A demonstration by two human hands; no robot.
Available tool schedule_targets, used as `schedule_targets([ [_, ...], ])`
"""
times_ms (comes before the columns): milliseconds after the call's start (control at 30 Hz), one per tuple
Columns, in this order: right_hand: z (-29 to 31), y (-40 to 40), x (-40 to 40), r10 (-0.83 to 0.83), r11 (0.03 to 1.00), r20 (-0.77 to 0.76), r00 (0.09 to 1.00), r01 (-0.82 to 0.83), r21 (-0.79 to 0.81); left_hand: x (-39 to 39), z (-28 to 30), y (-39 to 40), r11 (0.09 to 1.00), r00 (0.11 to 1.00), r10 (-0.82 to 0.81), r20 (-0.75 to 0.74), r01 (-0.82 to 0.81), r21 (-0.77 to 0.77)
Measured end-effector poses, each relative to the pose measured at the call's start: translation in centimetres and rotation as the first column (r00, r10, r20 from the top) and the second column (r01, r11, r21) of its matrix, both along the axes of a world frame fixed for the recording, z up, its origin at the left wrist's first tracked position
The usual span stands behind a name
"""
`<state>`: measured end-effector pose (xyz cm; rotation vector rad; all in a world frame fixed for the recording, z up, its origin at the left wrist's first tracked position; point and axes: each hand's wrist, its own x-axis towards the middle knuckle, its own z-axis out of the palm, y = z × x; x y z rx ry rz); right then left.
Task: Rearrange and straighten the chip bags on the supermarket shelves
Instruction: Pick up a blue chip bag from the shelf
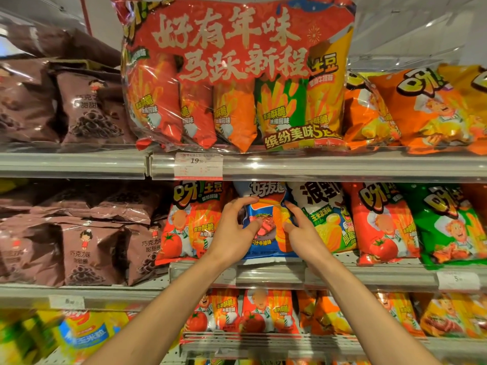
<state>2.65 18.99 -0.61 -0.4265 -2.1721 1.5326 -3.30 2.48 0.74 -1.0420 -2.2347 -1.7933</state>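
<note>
Supermarket shelving is filling the view, three tiers packed with snack bags. On the middle shelf point(268, 275), the left hand point(234, 233) and right hand point(300, 230) are both spread, fingertips pressing either side of a blue chip bag point(266, 233). It is standing between a red tomato bag point(189, 222) and a white corn bag point(326, 217), touching both. Risk: uneven side pressure is likely tipping a neighbour forward over the shelf lip, or crushing the chips.
</note>
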Motion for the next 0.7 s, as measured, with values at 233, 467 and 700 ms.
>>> schedule_targets([
  [233, 1.0, -1.7, 0.5, 0.072, 0.997, -0.005, 0.997, -0.072, 0.017, 0.8, 0.1, -2.1, 0.998, 0.998, 0.045, -0.043, -0.043, 0.047],
  [467, 1.6, -3.7, 1.3, 0.090, 0.995, -0.022, 0.996, -0.089, 0.040, 1.4, 0.3, -4.1, 0.998, 0.996, 0.057, -0.071, -0.055, 0.027],
  [700, 1.2, -5.7, 3.1, 0.063, 0.991, -0.054, 0.997, -0.056, 0.119, 2.1, -0.8, -6.5, 0.999, 0.997, 0.014, -0.071, -0.011, 0.042],
])
